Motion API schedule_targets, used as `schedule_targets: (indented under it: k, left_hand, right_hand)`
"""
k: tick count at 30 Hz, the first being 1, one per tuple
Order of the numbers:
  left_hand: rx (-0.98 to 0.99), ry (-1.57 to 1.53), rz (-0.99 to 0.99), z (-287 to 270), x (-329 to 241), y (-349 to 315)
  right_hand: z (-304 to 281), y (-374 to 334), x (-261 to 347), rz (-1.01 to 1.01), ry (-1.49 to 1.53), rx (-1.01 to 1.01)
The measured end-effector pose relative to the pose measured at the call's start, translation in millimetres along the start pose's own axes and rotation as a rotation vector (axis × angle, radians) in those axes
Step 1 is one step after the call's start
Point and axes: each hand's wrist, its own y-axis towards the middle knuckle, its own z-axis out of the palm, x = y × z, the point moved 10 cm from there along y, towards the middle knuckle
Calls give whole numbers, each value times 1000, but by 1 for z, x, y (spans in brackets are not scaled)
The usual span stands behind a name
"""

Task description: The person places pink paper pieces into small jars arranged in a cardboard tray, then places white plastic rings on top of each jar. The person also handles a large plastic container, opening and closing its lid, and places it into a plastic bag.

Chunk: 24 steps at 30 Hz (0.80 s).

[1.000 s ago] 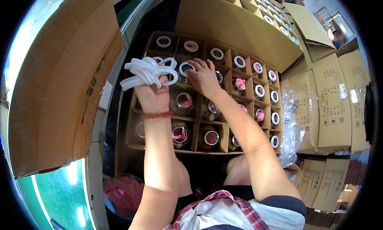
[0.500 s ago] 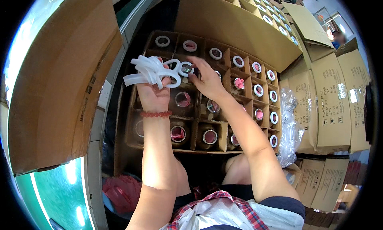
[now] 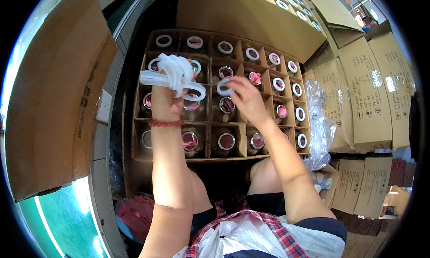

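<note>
Two-handed: gripping bunched white plastic rings (image 3: 175,70) in left hand (image 3: 167,102), pinching a single ring (image 3: 220,88) in right hand (image 3: 248,99), above silver-rimmed bottles (image 3: 227,105) in a divided cardboard carton (image 3: 242,140).

Over divided carton (image 3: 240,141): fingers of left grip (image 3: 168,105) mostly hidden by bunch of white rings (image 3: 172,72), overlapping too much to count

Also over carton: right grip (image 3: 251,101) blurred at fingertips, covering part of cells beneath; single ring (image 3: 218,88) held there soft-edged, gap to jar mouth below unclear

At carton's front-left corner: jar (image 3: 146,139) partly behind left forearm (image 3: 168,155)

Behind carton: second carton (image 3: 242,18) cut off by top edge

Right of carton: print on stacked boxes (image 3: 365,94) partly too small to read
</note>
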Motion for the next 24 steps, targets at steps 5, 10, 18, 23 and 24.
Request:
schedule_targets:
  k: [5,10,18,23,24]
  left_hand:
    - [12,-85,65,-5,-16,-1]
    - [-22,-113,103,-7,-15,-1]
    - [23,-174,35,-3,-1,5]
    - [6,-166,36,-2,1,2]
    - [13,-157,37,-1,1,1]
  right_hand:
    - [26,-52,-6,-45,-320,281]
    - [31,-63,6,-117,-472,379]
    - [43,-56,10,-147,-460,401]
    - [42,-52,13,-155,-471,341]
    - [42,-53,14,-158,-457,346]
